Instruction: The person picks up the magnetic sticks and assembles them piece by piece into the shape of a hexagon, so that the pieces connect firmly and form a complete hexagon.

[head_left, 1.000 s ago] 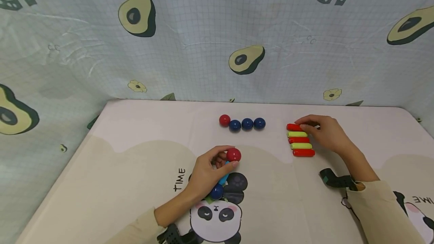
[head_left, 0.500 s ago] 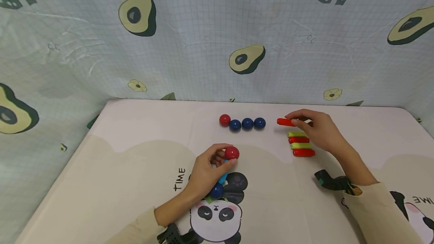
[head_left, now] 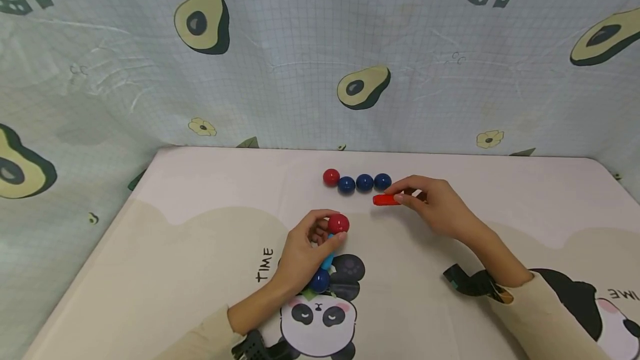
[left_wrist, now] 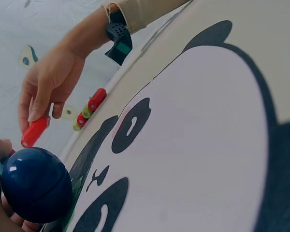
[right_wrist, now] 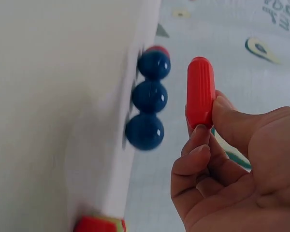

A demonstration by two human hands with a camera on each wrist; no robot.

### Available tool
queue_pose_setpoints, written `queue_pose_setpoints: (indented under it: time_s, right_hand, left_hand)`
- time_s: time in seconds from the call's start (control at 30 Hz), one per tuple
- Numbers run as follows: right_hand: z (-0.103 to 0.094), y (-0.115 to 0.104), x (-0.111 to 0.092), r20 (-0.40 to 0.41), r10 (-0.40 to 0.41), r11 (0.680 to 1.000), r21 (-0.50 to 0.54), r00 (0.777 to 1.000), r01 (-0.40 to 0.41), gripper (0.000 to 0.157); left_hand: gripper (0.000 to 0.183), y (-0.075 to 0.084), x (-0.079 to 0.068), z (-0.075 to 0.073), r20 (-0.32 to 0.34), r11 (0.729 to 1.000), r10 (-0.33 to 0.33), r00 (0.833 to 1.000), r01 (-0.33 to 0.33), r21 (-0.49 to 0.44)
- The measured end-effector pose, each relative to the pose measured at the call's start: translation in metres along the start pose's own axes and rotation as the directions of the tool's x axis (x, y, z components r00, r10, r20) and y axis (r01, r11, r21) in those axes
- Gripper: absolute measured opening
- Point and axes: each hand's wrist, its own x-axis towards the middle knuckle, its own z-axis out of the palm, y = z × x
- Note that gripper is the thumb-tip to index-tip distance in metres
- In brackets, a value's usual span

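Observation:
My left hand (head_left: 302, 257) holds a piece made of a red ball (head_left: 338, 223), a light-blue rod (head_left: 328, 261) and a dark blue ball (head_left: 319, 281). Thumb and fingers pinch it near the red ball, which faces away from me; the blue ball fills the corner of the left wrist view. To the right, my right hand (head_left: 442, 207) pinches a short red rod (right_wrist: 200, 92) by one end. The rod's free end points left, toward the red ball, with a gap between them. The right wrist view shows grooves along the rod.
Behind the hands, a red ball (head_left: 331, 177) and three dark blue balls (head_left: 364, 183) stand in a row on the table (head_left: 200, 271). Several red and yellow-green rods (left_wrist: 89, 108) lie side by side, hidden in the head view by my right hand. A printed curtain (head_left: 280, 43) rises behind the table.
My right hand has lifted the farthest red rod off the row of rods and carried it left and nearer. The left hand has shifted its piece slightly to the left.

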Motion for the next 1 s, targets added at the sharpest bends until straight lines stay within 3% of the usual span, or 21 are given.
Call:
queue_pose_setpoints:
  time_s: [0.1,0.5,1.0]
  right_hand:
    - [0.006,-0.008,-0.001,0.008,-0.053,0.998,0.015,0.999,0.053,0.021]
    - [0.023,-0.026,-0.004,0.071,-0.139,0.988,0.08,0.988,0.133,0.024]
    - [0.031,-0.032,-0.008,0.065,-0.138,0.986,0.104,0.988,0.13,0.025]
  left_hand:
    - [0.035,0.0,0.0,0.0,-0.002,1.0,-0.002,1.0,0.003,0.011]
    - [0.035,0.0,0.0,0.0,-0.024,0.999,0.006,1.0,-0.005,0.04]
    - [0.037,0.0,0.001,0.0,-0.001,1.0,0.021,1.0,-0.021,0.017]
